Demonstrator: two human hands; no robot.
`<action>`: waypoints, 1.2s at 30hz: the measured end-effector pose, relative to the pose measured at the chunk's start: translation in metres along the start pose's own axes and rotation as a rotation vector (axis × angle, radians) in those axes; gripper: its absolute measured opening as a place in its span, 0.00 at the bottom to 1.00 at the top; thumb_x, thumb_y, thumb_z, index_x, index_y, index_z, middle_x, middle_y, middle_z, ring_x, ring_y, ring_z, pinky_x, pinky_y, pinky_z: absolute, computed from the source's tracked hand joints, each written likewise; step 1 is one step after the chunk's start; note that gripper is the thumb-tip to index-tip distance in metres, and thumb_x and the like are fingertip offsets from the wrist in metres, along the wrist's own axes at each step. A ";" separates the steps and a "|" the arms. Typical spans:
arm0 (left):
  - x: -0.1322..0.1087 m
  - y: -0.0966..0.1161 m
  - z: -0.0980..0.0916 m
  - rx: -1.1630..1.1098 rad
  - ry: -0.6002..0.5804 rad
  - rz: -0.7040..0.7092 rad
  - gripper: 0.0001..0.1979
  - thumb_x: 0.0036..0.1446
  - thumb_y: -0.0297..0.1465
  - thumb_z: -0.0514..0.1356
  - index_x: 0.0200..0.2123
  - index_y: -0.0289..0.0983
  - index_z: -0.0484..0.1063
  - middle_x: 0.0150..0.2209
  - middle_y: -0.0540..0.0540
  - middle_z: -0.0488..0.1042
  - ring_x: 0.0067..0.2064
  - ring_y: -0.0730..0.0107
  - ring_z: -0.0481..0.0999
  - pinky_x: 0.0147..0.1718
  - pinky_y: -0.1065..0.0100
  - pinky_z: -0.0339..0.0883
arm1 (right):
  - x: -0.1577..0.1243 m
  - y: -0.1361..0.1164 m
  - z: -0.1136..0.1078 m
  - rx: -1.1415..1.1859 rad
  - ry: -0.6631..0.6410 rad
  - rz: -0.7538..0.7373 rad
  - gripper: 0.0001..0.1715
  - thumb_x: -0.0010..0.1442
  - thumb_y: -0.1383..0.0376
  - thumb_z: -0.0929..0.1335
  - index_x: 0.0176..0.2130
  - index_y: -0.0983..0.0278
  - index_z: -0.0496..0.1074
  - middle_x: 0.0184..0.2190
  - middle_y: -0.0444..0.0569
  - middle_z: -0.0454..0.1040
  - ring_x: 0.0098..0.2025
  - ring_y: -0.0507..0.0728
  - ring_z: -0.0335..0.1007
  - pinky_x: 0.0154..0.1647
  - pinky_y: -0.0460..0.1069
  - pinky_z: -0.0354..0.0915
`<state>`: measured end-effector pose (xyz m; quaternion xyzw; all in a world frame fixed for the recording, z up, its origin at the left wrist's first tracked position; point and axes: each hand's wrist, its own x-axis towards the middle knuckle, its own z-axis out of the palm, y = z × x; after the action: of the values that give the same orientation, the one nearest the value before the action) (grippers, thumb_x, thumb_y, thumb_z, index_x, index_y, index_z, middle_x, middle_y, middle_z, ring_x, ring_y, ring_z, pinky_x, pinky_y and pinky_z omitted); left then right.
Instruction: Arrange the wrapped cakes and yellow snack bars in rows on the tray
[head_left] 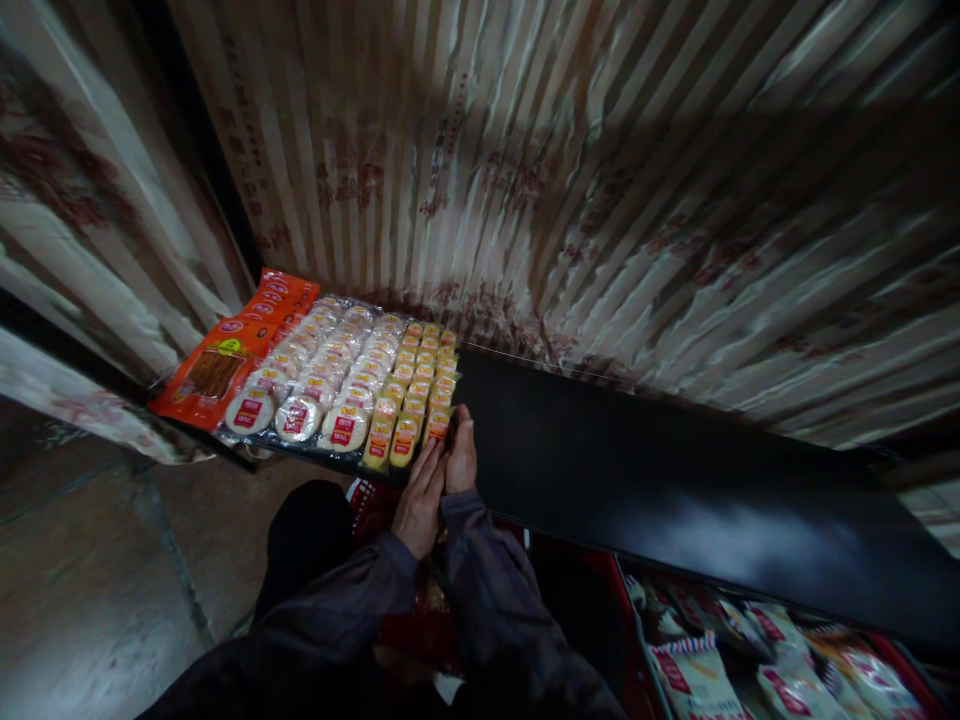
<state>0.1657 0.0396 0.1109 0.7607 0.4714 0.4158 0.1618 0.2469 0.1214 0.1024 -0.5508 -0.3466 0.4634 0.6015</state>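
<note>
My left hand [421, 503] reaches to the front edge of a black shelf [600, 460], its fingers stretched out and its tips at the nearest small yellow packet [437, 425]. Close against it, my right hand [461, 458] stands along the right side of the same packet, fingers extended. Both hands seem to touch the packet from outside. To the left, several rows of yellow packets and rows of round white wrapped cakes [345, 428] stretch toward the back. Flat orange bags [217, 365] lie at the shelf's left end.
Pleated, flower-printed curtain cloth [510, 180] hangs behind the shelf. Dark posts [202, 130] stand at the left. Below right, a red crate [637, 640] holds bagged snacks [697, 675]. A red basket [364, 505] shows under the shelf, beside the tiled floor [135, 560].
</note>
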 end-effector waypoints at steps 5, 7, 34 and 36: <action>0.000 -0.006 -0.001 0.013 -0.007 0.011 0.30 0.63 0.20 0.46 0.67 0.35 0.50 0.67 0.33 0.56 0.71 0.59 0.47 0.63 0.48 0.60 | -0.002 0.001 0.004 0.078 -0.053 0.003 0.43 0.61 0.40 0.57 0.65 0.61 0.59 0.67 0.48 0.58 0.69 0.56 0.52 0.68 0.57 0.52; 0.000 -0.005 -0.002 0.025 0.009 0.039 0.30 0.61 0.17 0.45 0.67 0.34 0.52 0.67 0.33 0.56 0.71 0.60 0.46 0.63 0.49 0.61 | -0.001 -0.005 0.005 0.122 -0.049 0.013 0.44 0.62 0.39 0.57 0.65 0.61 0.58 0.68 0.49 0.56 0.69 0.57 0.50 0.69 0.57 0.50; 0.009 -0.006 0.003 0.016 0.048 0.080 0.38 0.50 0.14 0.48 0.67 0.30 0.52 0.65 0.29 0.58 0.70 0.53 0.48 0.61 0.44 0.63 | 0.056 -0.028 0.027 0.170 -0.139 0.071 0.42 0.63 0.39 0.54 0.66 0.59 0.58 0.67 0.46 0.57 0.67 0.55 0.55 0.69 0.56 0.51; 0.009 -0.005 0.002 0.007 0.029 0.073 0.39 0.49 0.13 0.48 0.67 0.30 0.51 0.66 0.30 0.56 0.71 0.53 0.47 0.61 0.44 0.62 | 0.057 -0.026 0.027 0.175 -0.156 0.052 0.42 0.63 0.39 0.55 0.65 0.59 0.59 0.67 0.46 0.58 0.67 0.55 0.55 0.69 0.57 0.51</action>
<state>0.1664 0.0506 0.1106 0.7719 0.4472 0.4306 0.1369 0.2455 0.1845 0.1271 -0.4675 -0.3361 0.5488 0.6061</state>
